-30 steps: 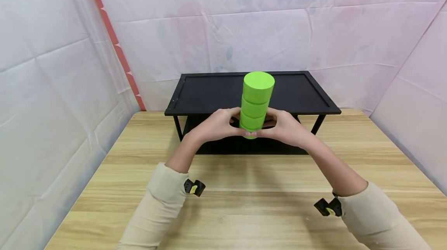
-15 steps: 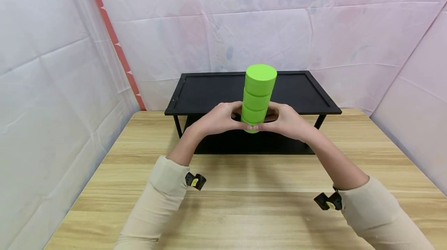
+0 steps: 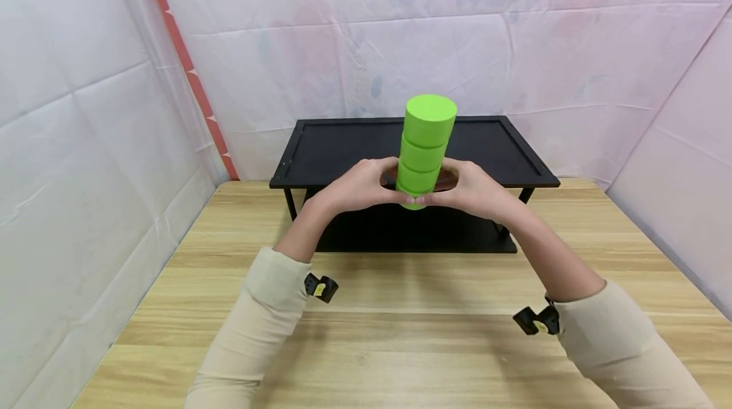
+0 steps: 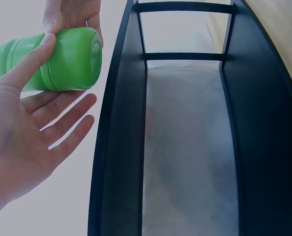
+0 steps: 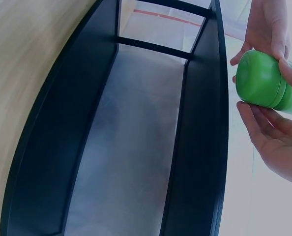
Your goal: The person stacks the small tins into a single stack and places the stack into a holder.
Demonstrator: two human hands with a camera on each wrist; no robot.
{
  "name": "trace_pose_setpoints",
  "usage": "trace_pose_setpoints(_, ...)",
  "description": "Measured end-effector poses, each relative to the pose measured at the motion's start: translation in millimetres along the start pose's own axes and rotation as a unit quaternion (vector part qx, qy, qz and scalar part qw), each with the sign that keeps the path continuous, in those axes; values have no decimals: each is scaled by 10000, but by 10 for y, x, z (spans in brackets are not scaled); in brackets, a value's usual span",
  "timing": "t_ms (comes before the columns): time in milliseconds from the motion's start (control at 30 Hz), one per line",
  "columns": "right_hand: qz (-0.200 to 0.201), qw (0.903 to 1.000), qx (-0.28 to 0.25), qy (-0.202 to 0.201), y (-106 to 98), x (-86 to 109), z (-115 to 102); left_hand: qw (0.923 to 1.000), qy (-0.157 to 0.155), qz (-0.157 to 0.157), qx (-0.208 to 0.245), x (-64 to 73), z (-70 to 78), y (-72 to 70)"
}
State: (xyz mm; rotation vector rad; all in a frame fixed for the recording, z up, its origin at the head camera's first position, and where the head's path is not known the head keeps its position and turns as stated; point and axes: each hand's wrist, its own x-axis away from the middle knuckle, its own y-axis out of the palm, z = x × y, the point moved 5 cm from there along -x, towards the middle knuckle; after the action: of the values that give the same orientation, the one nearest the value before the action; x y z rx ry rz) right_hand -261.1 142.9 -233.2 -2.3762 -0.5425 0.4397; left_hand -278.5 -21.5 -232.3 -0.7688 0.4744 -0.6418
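Note:
Both hands hold a tall bright green cylinder (image 3: pixel 426 145) with grooves round its side, like stacked round sections. It is nearly upright in the head view, in front of and partly above the black two-tier rack (image 3: pixel 349 152). My left hand (image 3: pixel 357 185) grips its lower left side and my right hand (image 3: pixel 473 190) its lower right, thumbs meeting at the front. In the left wrist view the smooth base of the cylinder (image 4: pixel 74 59) shows, with some left fingers (image 4: pixel 70 120) spread below it. The right wrist view shows the right hand (image 5: pixel 278 142) round the cylinder (image 5: pixel 259 78).
The rack stands at the back of a light wooden table (image 3: pixel 400 358), its lower shelf (image 3: pixel 372 234) under the raised top. White sheeting (image 3: pixel 257 66) walls the table in at the back and sides. A red strip (image 3: pixel 194 88) runs down the back left.
Both hands have raised the green cylinder and shifted it slightly right in the head view. More of the rack's lower shelf shows beneath the hands. The rack stays in place.

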Motion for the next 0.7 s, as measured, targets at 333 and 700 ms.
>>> trace_pose_setpoints(333,-100,9999,-90,-2,-45,-63,-23,9999,50,38,98,-41,2,-64)
trace_pose_setpoints(700,12,9998,-186,-48,-81,-133,-16,10000,11,43,64,-95,-25,-116)
